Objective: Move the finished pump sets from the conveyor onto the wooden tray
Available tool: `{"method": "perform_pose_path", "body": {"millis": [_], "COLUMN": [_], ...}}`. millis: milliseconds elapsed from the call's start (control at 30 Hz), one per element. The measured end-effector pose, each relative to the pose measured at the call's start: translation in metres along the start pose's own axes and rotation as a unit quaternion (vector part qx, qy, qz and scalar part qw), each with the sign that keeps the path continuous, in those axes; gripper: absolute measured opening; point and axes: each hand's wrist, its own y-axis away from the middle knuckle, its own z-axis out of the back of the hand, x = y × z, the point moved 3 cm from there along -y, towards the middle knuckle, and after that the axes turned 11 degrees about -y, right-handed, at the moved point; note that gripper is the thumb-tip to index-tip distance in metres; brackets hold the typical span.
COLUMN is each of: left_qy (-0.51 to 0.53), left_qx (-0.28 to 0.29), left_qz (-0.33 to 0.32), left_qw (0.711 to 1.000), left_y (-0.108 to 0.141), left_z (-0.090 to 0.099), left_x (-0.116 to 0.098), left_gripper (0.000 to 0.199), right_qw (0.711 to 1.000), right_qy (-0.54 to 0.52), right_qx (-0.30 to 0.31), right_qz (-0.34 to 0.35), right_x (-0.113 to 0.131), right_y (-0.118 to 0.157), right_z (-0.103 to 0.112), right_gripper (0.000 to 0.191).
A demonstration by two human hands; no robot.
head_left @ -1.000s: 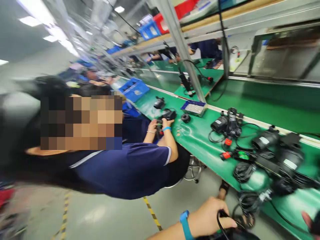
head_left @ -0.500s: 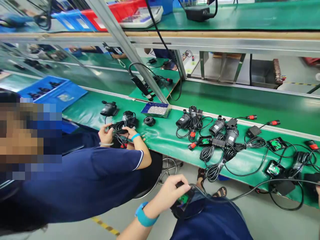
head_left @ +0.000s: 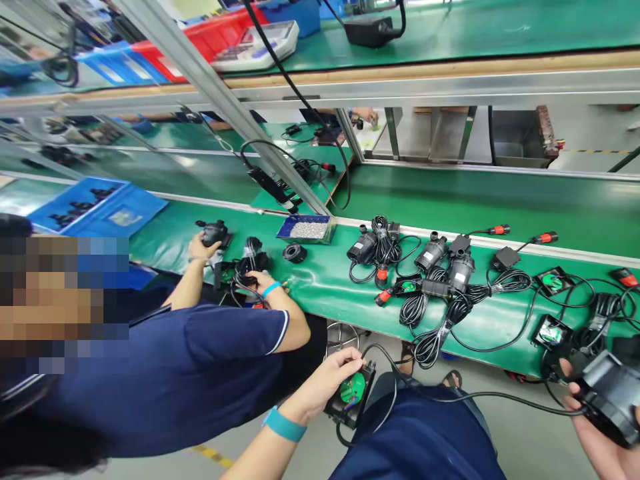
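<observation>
My left hand, with a teal band at the wrist, pinches the edge of an open black box above my lap. A round green circuit board and thin wires show inside it. At the right edge my right hand is wrapped round a black pump, partly cut off by the frame. A black cable runs across my lap between the two hands. On the bench beside the pump lie another open box with a board and a coiled cable.
Several pumps with cable bundles and red-ended connectors cover the bench. A co-worker sits at my left, one hand on a pump. A tray of small metal parts stands near the slanted metal post.
My right hand has come into view with the pump. The box in my left hand has turned, showing more of its board. The co-worker's left hand has moved to a pump.
</observation>
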Motion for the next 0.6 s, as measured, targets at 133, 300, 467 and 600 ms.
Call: {"method": "perform_pose_path", "body": {"millis": [133, 300, 467, 600], "left_qy": [0.020, -0.002, -0.007, -0.022], "left_qx": [-0.012, -0.014, -0.028, -0.021], "left_qz": [0.016, -0.008, -0.032, -0.037], "left_qw": [1.000, 1.000, 0.999, 0.999], "left_y": [-0.004, -0.006, -0.001, -0.001], "left_z": [0.007, 0.008, 0.000, -0.004], "left_x": [0.003, -0.001, -0.013, -0.018], "left_gripper": [0.045, 0.046, 0.046, 0.045], "right_qw": [0.996, 0.996, 0.992, 0.990], "right_qy": [0.001, 0.030, 0.084, 0.070], "right_qx": [-0.051, -0.017, -0.028, -0.034], "right_qz": [-0.071, -0.088, -0.090, -0.122], "right_x": [-0.024, -0.039, -0.051, -0.059], "right_y": [0.010, 0.009, 0.008, 0.007], "right_z": [-0.019, -0.017, -0.017, -0.012], "right_gripper": [0.067, 0.065, 0.063, 0.064]}}
